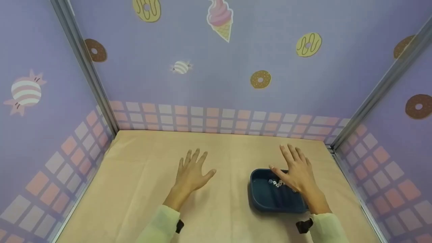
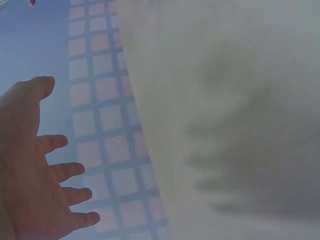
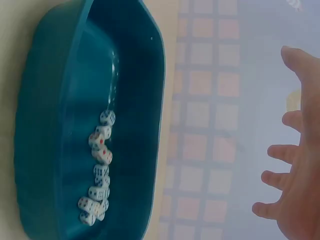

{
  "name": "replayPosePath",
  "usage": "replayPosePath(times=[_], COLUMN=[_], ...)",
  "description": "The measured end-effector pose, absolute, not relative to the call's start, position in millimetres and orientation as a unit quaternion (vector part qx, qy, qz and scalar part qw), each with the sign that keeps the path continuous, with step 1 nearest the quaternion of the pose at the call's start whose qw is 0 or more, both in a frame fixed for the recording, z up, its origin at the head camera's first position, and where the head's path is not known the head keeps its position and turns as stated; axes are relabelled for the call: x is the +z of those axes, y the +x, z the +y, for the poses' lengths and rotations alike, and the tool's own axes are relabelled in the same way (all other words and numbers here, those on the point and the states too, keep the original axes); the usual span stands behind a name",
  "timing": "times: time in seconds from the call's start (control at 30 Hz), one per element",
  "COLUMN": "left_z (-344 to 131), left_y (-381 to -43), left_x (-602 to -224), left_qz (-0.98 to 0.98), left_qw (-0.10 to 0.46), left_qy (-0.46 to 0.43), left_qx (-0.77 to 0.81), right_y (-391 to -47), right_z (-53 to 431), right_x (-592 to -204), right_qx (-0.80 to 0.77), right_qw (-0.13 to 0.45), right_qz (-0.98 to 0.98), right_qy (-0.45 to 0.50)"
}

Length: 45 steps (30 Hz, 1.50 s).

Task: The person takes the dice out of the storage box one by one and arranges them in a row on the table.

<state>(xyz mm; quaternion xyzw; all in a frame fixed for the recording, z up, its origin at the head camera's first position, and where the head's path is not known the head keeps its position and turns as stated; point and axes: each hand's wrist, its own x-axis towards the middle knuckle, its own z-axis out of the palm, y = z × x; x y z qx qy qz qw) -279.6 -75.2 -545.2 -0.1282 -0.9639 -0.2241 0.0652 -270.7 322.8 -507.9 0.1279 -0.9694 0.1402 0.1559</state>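
A dark teal plastic tub rests on the right half of the table. Inside it lie several small white dice, gathered in a loose line along the floor of the tub. My right hand hovers over the tub's right side with fingers spread, holding nothing, and hides part of the dice in the head view. Left of the tub, my left hand is held above the tabletop, fingers straight and thumb out. Its shadow falls on the cloth in the left wrist view, and nothing is in its grasp.
A pale yellow cloth covers the table. Purple panels printed with sweets and a tile band enclose the back and both sides. Grey metal posts stand at the back corners.
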Motion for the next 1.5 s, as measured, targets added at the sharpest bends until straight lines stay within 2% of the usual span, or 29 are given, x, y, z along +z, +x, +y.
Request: replayPosePath(times=[0.27,0.5,0.7,0.97,1.23,1.5], left_z=[0,65,105,125,132,139], left_y=[-277,-279,-285,-289,-287,-285], left_x=[-562,-550,-548,-566,-579,-585], left_qz=[-0.923,-0.909,-0.901,-0.88,-0.891,-0.933], left_qw=[0.089,0.04,0.021,0.007,-0.011,-0.047], left_qy=[-0.219,-0.26,-0.287,-0.319,-0.314,-0.251], left_qx=[-0.305,-0.322,-0.325,-0.351,-0.328,-0.255], right_y=[-254,-251,-246,-243,-242,-236], right_z=[379,412,429,437,440,437], right_x=[-525,-555,-572,-594,-602,-606], right_qx=[0.228,0.323,0.404,0.501,0.534,0.568], right_qw=[0.138,0.056,-0.006,-0.085,-0.096,-0.113], right_qz=[-0.96,-0.944,-0.914,-0.857,-0.834,-0.809], right_qy=[0.086,0.032,-0.039,-0.091,-0.099,-0.104])
